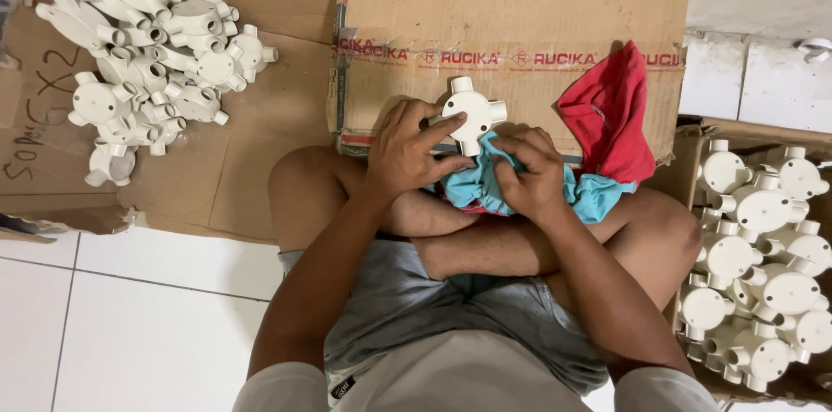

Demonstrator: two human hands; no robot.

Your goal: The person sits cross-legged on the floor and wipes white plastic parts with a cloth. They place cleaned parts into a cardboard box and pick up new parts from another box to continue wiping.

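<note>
White junction box [469, 109], a round plastic fitting with four short outlets, sits in the left hand [406, 155], whose grip pinches it by the rim with a finger laid across its face, just above the crossed legs and in front of the closed cardboard box [511, 22]. The right hand [530, 176] has its grip closed around a bunched teal cloth [485, 187], pressed against the fitting's lower outlet. By the look of it, wiping is the step in hand (the cloth meets the piece at one spout only), and the next move would call for turning the fitting so another face meets the cloth. A red cloth [609, 113] lies draped beside. One pile of fittings [147, 39] rests on flattened cardboard at left; another fills an open carton [763, 247] at right, cut off by the edge. The right thumb is buried in cloth.
</note>
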